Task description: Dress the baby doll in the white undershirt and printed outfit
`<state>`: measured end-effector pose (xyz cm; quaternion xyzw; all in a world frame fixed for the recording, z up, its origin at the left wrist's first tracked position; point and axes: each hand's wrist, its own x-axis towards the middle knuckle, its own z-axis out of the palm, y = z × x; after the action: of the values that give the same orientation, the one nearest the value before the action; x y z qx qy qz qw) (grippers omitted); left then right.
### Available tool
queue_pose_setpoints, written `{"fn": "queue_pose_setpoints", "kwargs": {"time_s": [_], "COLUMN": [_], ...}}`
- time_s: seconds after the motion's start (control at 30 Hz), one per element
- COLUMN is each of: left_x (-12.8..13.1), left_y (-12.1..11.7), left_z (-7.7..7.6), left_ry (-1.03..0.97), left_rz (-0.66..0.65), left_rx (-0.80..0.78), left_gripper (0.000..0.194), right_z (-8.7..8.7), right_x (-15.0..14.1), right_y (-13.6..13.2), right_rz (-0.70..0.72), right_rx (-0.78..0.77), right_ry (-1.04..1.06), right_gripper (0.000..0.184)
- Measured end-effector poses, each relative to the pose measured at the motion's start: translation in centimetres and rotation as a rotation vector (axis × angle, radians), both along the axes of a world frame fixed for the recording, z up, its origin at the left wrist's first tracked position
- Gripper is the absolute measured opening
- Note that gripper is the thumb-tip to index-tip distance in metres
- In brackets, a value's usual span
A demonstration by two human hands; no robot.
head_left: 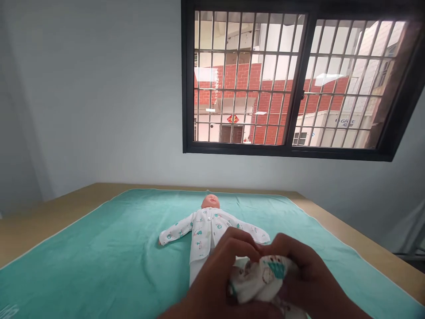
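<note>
A baby doll (210, 202) lies on its back on a teal blanket (99, 252), head toward the far wall and arms spread out to both sides. It wears a white jacket (202, 228) printed with small teal and reddish figures; white fabric shows below the hem. The blanket, edged in pale trim, covers most of a light wood-coloured bench (71, 200), whose bare surface shows along the far edge and both sides.

In the foreground, a person's two bare hands come together at lower right of centre, in front of the doll's lower body. The left grip (221, 271) and the right grip (305, 268) both grasp one bunched white cloth (257, 279), its print similar to the jacket's, with fingers curled around it from either side. The hands hide much of the cloth, so whether it touches the doll cannot be told.

Behind the bench stands a plain pale wall (109, 97). At upper right, a dark-framed window (299, 88) with metal bars (232, 90) looks out on red brickwork (244, 77) and a red diamond-shaped decoration (233, 118).
</note>
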<state>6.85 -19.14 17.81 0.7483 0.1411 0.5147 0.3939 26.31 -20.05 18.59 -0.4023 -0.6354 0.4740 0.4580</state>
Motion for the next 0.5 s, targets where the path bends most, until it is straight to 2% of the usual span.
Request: {"fn": "queue_pose_setpoints", "kwargs": {"time_s": [0.07, 0.13, 0.2, 0.23, 0.3, 0.4, 0.43, 0.5], "left_x": [-0.6, -1.3, -2.0, -2.4, -3.2, -4.6, -5.1, -6.1], "left_y": [-0.5, -0.6, -0.4, -0.2, 0.0, -0.3, -0.5, -0.8], "left_z": [0.7, 1.1, 1.4, 1.6, 2.2, 3.5, 3.9, 4.6], "left_ry": [-0.001, 0.001, -0.100, -0.177, -0.325, -0.382, -0.378, -0.376], "left_rz": [0.037, 0.045, 0.037, 0.032, 0.044, 0.054, 0.044, 0.014], "left_rx": [-0.201, -0.470, -0.683, -0.727, -0.732, -0.706, -0.701, -0.678], "left_gripper": [0.029, 0.030, 0.032, 0.034, 0.037, 0.036, 0.035, 0.033], "right_z": [-0.1, -0.4, -0.8, -0.9, -0.7, 0.7, 1.4, 2.7], "right_x": [-0.9, -1.2, -1.0, -0.7, 0.0, 0.7, 0.9, 1.4], "right_y": [1.0, 2.1, 2.9, 3.1, 3.3, 3.1, 3.0, 3.2], "right_rz": [0.041, 0.124, 0.233, 0.293, 0.378, 0.433, 0.456, 0.494], "right_rx": [-0.031, -0.073, -0.083, -0.074, -0.046, -0.026, -0.014, 0.041], "right_ry": [0.101, 0.265, 0.407, 0.423, 0.250, -0.308, -0.438, -0.468], "right_gripper": [0.034, 0.039, 0.045, 0.048, 0.052, 0.044, 0.039, 0.035]}}
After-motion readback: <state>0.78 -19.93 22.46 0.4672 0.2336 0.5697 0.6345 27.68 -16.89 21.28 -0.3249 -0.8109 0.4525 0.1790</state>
